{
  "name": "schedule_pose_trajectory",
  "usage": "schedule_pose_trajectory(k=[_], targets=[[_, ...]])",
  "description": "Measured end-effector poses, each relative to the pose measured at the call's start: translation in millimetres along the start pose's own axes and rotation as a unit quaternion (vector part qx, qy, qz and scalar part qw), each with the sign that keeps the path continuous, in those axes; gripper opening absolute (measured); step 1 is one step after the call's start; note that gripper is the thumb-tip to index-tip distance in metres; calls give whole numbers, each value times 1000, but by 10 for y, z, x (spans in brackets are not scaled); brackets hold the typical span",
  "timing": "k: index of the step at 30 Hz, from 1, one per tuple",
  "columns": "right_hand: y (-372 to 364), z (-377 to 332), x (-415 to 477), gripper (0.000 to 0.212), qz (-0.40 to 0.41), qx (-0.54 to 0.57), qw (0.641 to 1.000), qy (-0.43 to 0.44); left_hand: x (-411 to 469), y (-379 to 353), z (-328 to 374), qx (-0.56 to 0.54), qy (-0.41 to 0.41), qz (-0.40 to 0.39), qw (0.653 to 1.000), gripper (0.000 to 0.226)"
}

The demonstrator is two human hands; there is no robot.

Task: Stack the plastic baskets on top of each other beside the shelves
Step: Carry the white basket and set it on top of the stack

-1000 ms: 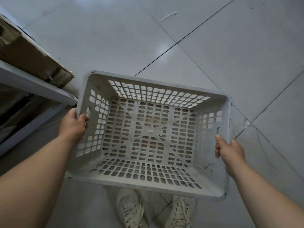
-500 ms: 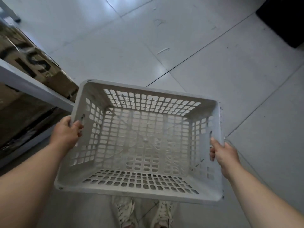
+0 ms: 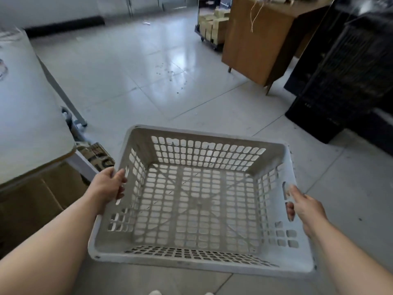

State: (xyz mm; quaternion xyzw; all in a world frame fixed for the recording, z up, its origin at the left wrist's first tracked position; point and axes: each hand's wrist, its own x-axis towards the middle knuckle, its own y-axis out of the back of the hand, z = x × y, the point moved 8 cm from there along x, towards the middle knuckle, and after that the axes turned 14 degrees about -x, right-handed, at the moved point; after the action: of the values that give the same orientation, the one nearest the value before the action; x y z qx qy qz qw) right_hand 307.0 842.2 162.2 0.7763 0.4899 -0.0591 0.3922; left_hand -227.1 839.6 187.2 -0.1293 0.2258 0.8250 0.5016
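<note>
An empty white plastic basket point(image 3: 200, 261) with perforated walls and floor hangs above the tiled floor in front of me. My left hand point(image 3: 107, 186) grips its left rim, thumb over the top edge. My right hand point(image 3: 304, 206) holds the right side, fingers hooked through the handle slot. The basket is level and nothing is inside it. A tall stack of black plastic crates point(image 3: 348, 67) stands at the right.
A white-topped shelf or table point(image 3: 27, 116) is close on my left, with cardboard boxes point(image 3: 32, 201) under it. A wooden cabinet point(image 3: 253, 39) and a cart of boxes point(image 3: 212, 28) stand farther back. Shiny tiled floor point(image 3: 161, 67) lies ahead.
My view has lifted from the floor at my feet to the room ahead. The basket stays in both hands; the shelf, cabinet and black crates have come into sight.
</note>
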Motion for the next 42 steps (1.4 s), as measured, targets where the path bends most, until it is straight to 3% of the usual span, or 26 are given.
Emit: schedule_pose_trajectory(k=[4, 10, 17, 24, 42], targets=[[610, -408, -240, 37, 5, 26, 999, 17, -426, -16, 547, -27, -13, -12, 999, 24], [1340, -891, -533, 36, 12, 40, 999, 28, -898, -113, 1079, -66, -7, -18, 998, 48], [1936, -1229, -594, 40, 42, 43, 998, 28, -1014, -525, 1814, -58, -70, -28, 995, 25], [2248, -1569, -217, 49, 89, 55, 994, 1, -591, -1113, 2531, -56, -95, -55, 992, 27], [2853, -2923, 1060, 44, 239, 134, 960, -55, 1035, -3404, 4863, -14, -177, -191, 965, 29]])
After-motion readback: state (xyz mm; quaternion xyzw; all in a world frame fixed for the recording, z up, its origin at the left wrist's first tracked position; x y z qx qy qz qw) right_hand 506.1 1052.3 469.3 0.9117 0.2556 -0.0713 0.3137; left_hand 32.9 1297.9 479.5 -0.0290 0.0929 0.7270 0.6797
